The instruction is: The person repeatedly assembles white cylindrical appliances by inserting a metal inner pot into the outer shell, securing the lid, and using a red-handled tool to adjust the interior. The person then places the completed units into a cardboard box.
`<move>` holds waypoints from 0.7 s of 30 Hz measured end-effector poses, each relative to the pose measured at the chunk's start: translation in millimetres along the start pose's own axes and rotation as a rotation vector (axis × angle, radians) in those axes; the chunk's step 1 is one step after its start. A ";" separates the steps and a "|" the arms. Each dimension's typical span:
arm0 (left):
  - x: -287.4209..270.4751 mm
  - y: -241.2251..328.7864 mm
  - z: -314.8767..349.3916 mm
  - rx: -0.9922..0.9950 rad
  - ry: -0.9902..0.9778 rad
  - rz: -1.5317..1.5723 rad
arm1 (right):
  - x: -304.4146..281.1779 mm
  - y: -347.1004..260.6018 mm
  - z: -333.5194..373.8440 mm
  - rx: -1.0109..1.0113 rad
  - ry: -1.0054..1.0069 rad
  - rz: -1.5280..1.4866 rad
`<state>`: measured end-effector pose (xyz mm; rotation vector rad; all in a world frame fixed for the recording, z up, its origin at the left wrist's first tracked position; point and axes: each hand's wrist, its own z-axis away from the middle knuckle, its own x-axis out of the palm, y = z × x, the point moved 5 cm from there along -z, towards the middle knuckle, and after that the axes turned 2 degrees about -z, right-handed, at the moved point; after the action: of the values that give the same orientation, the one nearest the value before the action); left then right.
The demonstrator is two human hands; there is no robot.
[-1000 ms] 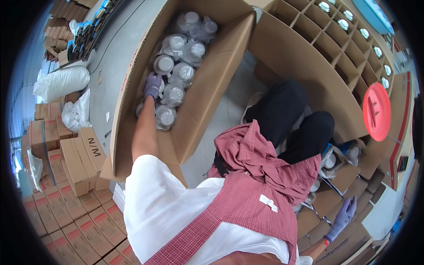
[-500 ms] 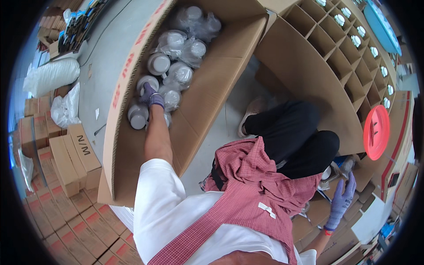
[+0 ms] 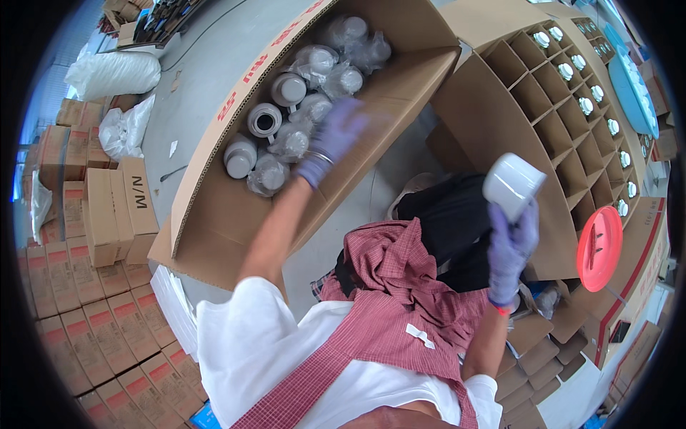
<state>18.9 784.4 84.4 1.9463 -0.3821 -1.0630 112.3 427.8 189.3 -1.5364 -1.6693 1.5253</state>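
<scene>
We hold a tilted white container (image 3: 511,183) in our right hand (image 3: 513,249), fingers closed on it from below. Our left hand (image 3: 333,140) is blurred over the open carton (image 3: 411,87); we cannot tell its grip. Beyond stands the divided carton (image 3: 493,120).

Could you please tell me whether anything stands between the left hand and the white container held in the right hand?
Across the picture, the long carton's right wall lies between the left hand and the white container in the right hand. Whether the blurred left hand clears that wall cannot be told.
</scene>
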 end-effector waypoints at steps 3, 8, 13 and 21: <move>-135.6 -176.8 30.6 -0.469 0.263 -0.593 | -65.4 44.6 35.2 0.202 0.251 -0.096; -249.3 -296.4 155.8 -1.282 0.361 -1.082 | -69.0 28.9 26.3 -0.075 0.140 0.476; -209.9 -228.0 125.9 -1.335 0.531 -0.948 | 41.0 14.1 -17.0 -0.028 -0.154 0.294; -184.2 -241.8 215.4 -1.240 1.110 -0.438 | 221.4 -1.3 -30.6 -0.001 -0.864 0.080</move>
<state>-292.5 920.0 -68.7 1.1389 1.1011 -0.1406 68.4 635.9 120.6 -0.9785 -2.0194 2.4438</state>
